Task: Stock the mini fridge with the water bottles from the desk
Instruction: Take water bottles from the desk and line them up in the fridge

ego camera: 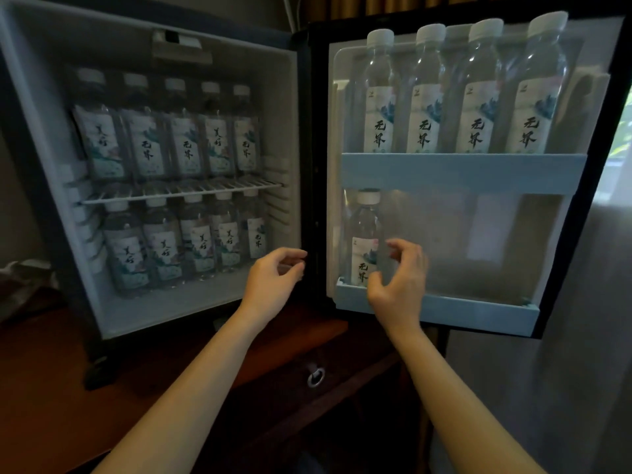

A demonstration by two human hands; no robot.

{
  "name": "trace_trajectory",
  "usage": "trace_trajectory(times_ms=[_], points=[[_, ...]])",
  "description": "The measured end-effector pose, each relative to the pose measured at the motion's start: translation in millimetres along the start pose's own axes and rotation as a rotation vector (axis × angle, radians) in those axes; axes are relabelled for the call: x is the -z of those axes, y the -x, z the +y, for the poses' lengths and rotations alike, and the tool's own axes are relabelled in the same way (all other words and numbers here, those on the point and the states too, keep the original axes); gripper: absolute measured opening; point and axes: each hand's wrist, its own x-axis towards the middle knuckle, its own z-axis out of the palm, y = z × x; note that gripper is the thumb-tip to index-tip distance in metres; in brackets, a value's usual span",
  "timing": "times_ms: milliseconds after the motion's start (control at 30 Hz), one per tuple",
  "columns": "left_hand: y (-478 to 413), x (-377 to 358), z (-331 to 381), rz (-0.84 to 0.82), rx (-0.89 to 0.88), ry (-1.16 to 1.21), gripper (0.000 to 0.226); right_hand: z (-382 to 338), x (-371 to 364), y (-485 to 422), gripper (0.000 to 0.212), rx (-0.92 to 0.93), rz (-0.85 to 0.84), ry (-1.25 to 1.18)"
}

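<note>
At left end of lower door shelf (444, 311), upright bottle (365, 230) stands just left of my right hand (402, 285), fingers (399, 249) apart.

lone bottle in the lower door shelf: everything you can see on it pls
The lone bottle is clear plastic with a white cap and a pale label carrying black brush characters and a bluish print. It stands upright at the hinge end of the lower door shelf, base behind its light blue rail. The right hand curls at its lower right, thumb overlapping the label; contact unclear.
</note>
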Motion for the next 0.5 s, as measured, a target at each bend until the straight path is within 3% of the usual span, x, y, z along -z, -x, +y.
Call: trace_trajectory(times_ms=[100,267,500], points=[[3,22,-14,0.060,0.028,0.017,0.025,-15,-19,14,0.024,0.159,0.068,0.017],[18,65,-34,0.191,0.062,0.001,0.026,-56,-68,36,0.013,0.312,-0.124,-0.054],[54,162,-74,0.492,0.178,-0.042,0.019,-137,-152,84,0.010,0.339,-0.427,-0.297]])
